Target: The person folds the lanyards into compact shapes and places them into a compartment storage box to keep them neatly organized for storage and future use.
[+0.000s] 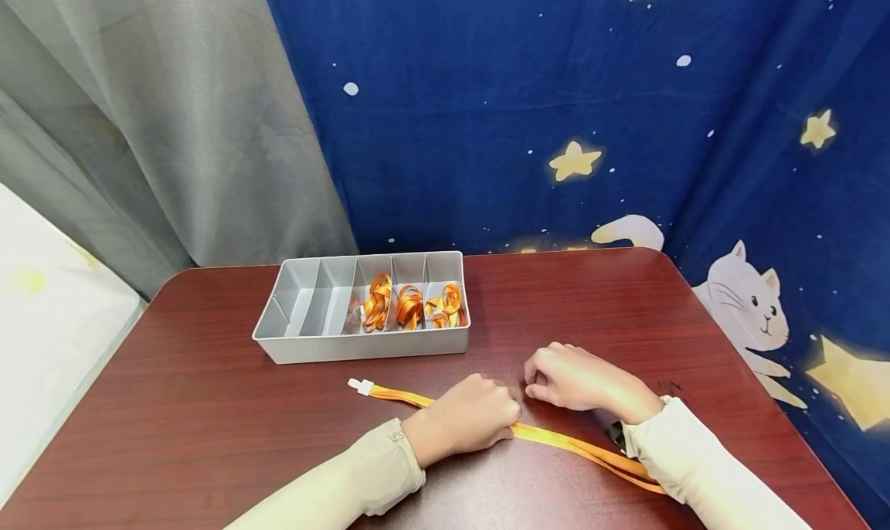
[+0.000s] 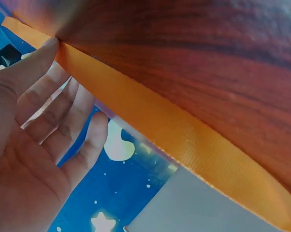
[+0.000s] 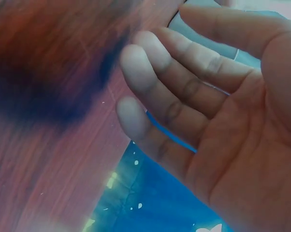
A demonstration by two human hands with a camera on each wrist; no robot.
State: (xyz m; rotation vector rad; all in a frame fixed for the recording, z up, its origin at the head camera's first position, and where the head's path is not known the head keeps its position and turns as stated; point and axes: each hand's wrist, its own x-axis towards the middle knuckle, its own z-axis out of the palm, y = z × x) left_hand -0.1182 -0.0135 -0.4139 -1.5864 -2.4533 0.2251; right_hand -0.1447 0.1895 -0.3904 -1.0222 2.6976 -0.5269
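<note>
An orange lanyard (image 1: 549, 437) with a white plastic clip (image 1: 361, 387) at its left end stretches across the table in front of the box. My left hand (image 1: 469, 416) is over its middle. In the left wrist view the thumb and forefinger pinch the flat orange strap (image 2: 131, 101), while the other fingers are loosely bent. My right hand (image 1: 580, 379) hovers to the right, just beyond the strap, holding nothing. Its fingers (image 3: 172, 108) are relaxed and slightly bent in the right wrist view. The lanyard's right end passes under the right sleeve and is hidden there.
A grey divided box (image 1: 361, 350) stands at the back of the brown table (image 1: 208, 406). Coiled orange lanyards (image 1: 409, 307) lie in its three right compartments. Behind the table hang a grey curtain (image 1: 174, 113) and a blue star-patterned curtain (image 1: 473, 128).
</note>
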